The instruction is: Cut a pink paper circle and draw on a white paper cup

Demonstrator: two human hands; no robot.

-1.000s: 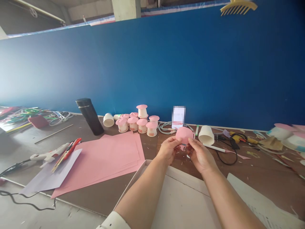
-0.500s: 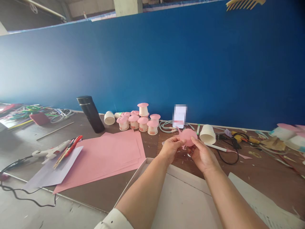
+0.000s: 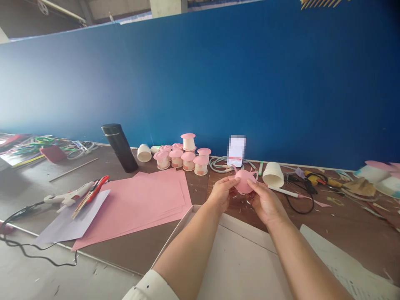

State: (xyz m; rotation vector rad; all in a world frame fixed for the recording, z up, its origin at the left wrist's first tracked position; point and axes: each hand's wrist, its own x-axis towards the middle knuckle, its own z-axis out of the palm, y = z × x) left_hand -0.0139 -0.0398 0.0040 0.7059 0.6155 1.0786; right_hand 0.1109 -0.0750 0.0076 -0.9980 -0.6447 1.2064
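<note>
Between my two hands is a round pink paper piece (image 3: pixel 244 184), with narrow strips sticking out around its far edge. My left hand (image 3: pixel 222 192) pinches its left side between thumb and fingers. On the right side, my right hand (image 3: pixel 265 201) grips it, thumb on top and fingers underneath. Both hands are above the near part of the brown table, just past a shallow white box lid (image 3: pixel 240 258) under my forearms. A white paper cup (image 3: pixel 273 175) lies tipped right of my right hand. Left of my hands stand several small cups with pink paper caps (image 3: pixel 188 160).
Pink paper sheets (image 3: pixel 146 200) lie at left, partly under a white sheet (image 3: pixel 75 218) with a red-handled cutter (image 3: pixel 90 196) and a white glue gun (image 3: pixel 67 198). A black bottle (image 3: pixel 120 148) stands behind them. A phone (image 3: pixel 236 152) leans by the blue wall, and cables (image 3: pixel 296 187) lie at right.
The pink piece has turned in my fingers, so more of its strips show along the far edge. My hands stay close to the same place; the camera view has shifted slightly.
</note>
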